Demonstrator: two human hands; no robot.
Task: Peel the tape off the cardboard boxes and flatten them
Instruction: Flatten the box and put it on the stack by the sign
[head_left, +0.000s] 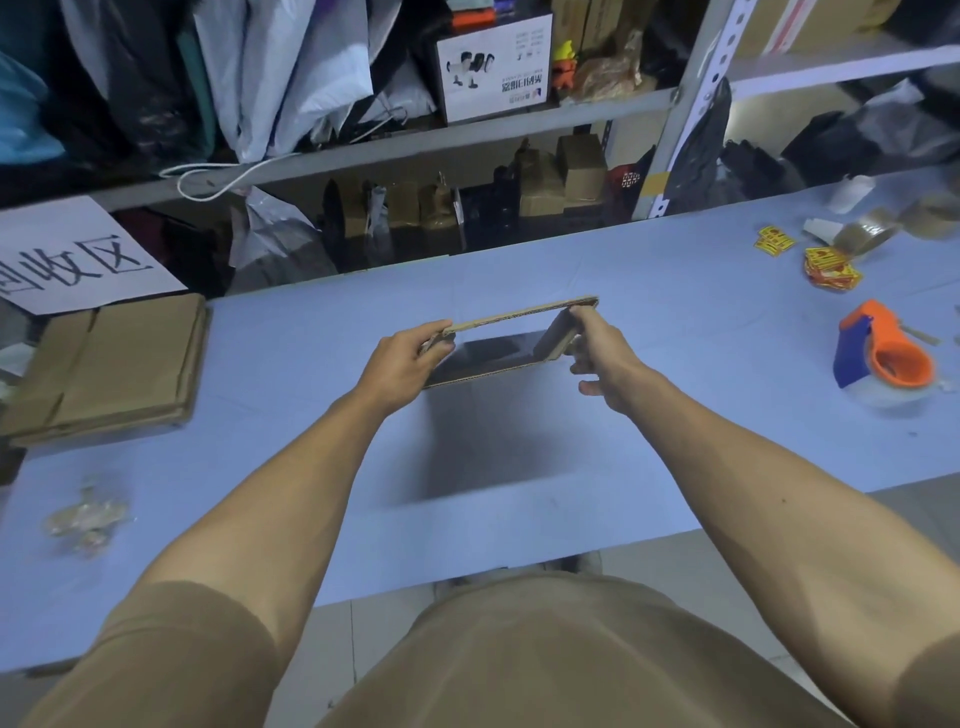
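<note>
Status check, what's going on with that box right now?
Left hand and right hand grip the cardboard box ends, held above the table. Box half collapsed. Nothing in the way.

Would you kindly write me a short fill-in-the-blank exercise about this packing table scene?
1. Both hands hold an open brown cardboard box above the light ____ table.
2. The pile of flattened brown cardboard lies to the person's ____.
3. The orange and blue tape dispenser rests on the person's ____ side.

Missing words: blue; left; right
</note>
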